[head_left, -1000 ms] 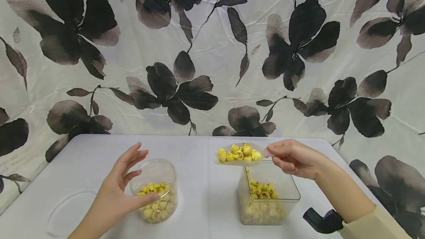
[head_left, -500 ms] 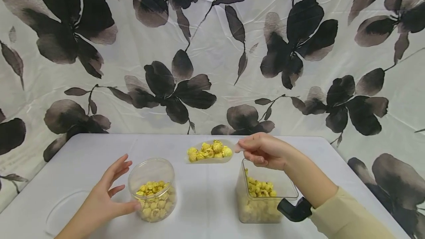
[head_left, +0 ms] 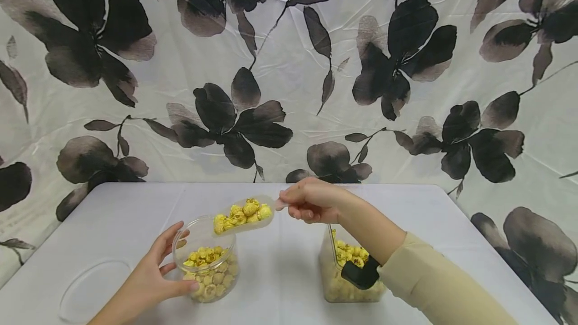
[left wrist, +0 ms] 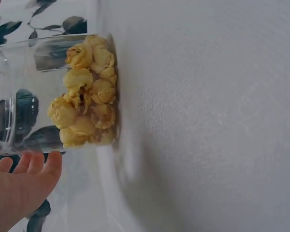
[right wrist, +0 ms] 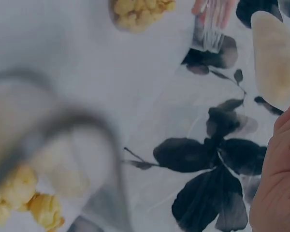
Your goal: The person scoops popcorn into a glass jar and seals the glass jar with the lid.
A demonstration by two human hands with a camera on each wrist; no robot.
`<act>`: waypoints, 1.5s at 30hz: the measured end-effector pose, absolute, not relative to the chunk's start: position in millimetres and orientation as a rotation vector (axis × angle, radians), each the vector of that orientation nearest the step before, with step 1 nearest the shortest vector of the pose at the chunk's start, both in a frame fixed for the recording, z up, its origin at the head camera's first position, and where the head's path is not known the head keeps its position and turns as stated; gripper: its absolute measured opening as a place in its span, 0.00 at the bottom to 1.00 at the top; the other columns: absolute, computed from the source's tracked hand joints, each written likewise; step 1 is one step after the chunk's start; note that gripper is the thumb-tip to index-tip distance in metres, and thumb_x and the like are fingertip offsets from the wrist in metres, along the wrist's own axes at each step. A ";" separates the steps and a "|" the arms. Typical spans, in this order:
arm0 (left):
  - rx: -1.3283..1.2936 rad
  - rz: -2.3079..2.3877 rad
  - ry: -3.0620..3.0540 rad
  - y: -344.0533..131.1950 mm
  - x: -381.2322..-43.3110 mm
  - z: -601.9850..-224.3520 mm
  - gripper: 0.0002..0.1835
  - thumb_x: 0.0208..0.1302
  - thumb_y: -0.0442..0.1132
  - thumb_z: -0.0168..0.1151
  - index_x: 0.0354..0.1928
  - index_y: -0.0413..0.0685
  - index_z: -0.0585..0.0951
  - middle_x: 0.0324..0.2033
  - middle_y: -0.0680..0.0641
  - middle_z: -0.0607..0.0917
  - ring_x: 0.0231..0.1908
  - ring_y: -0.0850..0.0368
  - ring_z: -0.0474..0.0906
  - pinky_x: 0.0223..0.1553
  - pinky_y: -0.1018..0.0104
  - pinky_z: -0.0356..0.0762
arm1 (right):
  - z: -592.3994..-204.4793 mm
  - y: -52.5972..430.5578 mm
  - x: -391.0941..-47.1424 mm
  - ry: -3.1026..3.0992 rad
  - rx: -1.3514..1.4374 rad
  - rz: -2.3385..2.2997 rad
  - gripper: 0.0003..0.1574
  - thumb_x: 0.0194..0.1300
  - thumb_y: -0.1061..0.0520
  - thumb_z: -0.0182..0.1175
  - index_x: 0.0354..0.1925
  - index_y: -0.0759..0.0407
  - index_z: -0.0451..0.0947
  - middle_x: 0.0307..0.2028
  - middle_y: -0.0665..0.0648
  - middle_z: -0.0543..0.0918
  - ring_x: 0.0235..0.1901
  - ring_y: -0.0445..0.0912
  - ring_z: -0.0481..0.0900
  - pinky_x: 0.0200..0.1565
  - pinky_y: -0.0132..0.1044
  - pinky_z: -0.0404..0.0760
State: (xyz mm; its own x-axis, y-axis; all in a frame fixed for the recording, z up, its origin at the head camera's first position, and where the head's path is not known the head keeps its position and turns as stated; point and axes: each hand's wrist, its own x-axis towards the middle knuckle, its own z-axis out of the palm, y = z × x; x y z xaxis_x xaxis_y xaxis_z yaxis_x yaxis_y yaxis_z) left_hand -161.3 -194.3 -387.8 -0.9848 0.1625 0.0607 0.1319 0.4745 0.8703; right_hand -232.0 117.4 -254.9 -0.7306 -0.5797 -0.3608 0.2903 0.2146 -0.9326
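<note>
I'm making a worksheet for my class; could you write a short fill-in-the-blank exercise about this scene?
1. The scoop is held in the ____ hand.
2. Inside the scoop lies yellow ____.
3. The left hand is at the ____ container, not the square one.
4. The cloth behind the table is printed with large-petalled ____.

Missing words: right; popcorn; round; flowers.

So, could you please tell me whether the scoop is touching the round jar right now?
Apart: the right wrist view shows flowered cloth between the scoop and the rim of the round jar.
</note>
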 end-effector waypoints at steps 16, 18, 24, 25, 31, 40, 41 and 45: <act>0.107 1.511 2.539 -195.3 -165.0 -386.9 0.57 0.49 0.43 0.73 0.72 0.48 0.41 0.66 0.34 0.55 0.63 0.31 0.52 0.54 0.41 0.67 | -259.9 57.5 -232.2 2.058 -0.197 -1.425 0.15 0.67 0.59 0.53 0.32 0.69 0.80 0.10 0.52 0.69 0.09 0.38 0.58 0.15 0.25 0.55; 0.103 1.501 2.546 -195.3 -165.0 -387.1 0.57 0.49 0.44 0.73 0.72 0.48 0.41 0.65 0.33 0.55 0.63 0.30 0.52 0.54 0.42 0.68 | -260.2 52.6 -230.9 2.071 -0.201 -1.425 0.14 0.67 0.59 0.54 0.31 0.69 0.80 0.10 0.53 0.69 0.09 0.38 0.58 0.15 0.25 0.54; 0.098 1.518 2.530 -194.1 -164.9 -385.6 0.57 0.49 0.43 0.73 0.71 0.47 0.42 0.66 0.34 0.54 0.64 0.30 0.51 0.54 0.43 0.68 | -259.7 46.7 -227.8 2.143 -0.247 -1.393 0.13 0.65 0.59 0.57 0.28 0.67 0.80 0.10 0.54 0.70 0.09 0.39 0.57 0.14 0.26 0.54; 0.093 1.515 2.528 -193.9 -165.0 -385.3 0.57 0.49 0.43 0.73 0.72 0.47 0.42 0.66 0.34 0.53 0.64 0.30 0.51 0.54 0.43 0.68 | -259.8 46.5 -227.6 2.161 -0.253 -1.383 0.13 0.65 0.59 0.57 0.28 0.67 0.81 0.10 0.54 0.70 0.09 0.39 0.57 0.14 0.26 0.54; 0.061 1.505 2.508 -191.6 -164.4 -385.5 0.57 0.50 0.44 0.73 0.72 0.48 0.42 0.66 0.34 0.54 0.64 0.31 0.51 0.55 0.43 0.67 | -263.0 44.2 -227.6 2.216 -0.319 -1.342 0.14 0.65 0.59 0.56 0.27 0.66 0.82 0.10 0.54 0.70 0.08 0.39 0.55 0.14 0.27 0.53; 0.050 1.509 2.517 -192.2 -164.7 -388.7 0.57 0.49 0.44 0.73 0.72 0.49 0.42 0.65 0.34 0.55 0.63 0.32 0.53 0.54 0.42 0.68 | -261.3 36.8 -224.6 2.428 -0.557 -1.091 0.15 0.67 0.57 0.56 0.25 0.61 0.81 0.10 0.53 0.69 0.10 0.41 0.57 0.15 0.30 0.55; 0.055 1.510 2.519 -192.3 -164.8 -389.1 0.57 0.49 0.44 0.73 0.72 0.49 0.42 0.65 0.34 0.55 0.63 0.32 0.53 0.54 0.43 0.68 | -261.2 35.7 -224.1 2.457 -0.578 -1.054 0.14 0.67 0.57 0.56 0.26 0.61 0.81 0.11 0.52 0.70 0.11 0.41 0.58 0.15 0.30 0.56; 0.079 1.522 2.526 -191.7 -165.0 -391.0 0.56 0.49 0.43 0.73 0.71 0.50 0.43 0.65 0.34 0.54 0.62 0.31 0.53 0.54 0.42 0.68 | -262.7 32.6 -223.4 2.571 -0.707 -0.905 0.13 0.67 0.56 0.56 0.29 0.59 0.82 0.11 0.52 0.72 0.13 0.41 0.65 0.18 0.29 0.66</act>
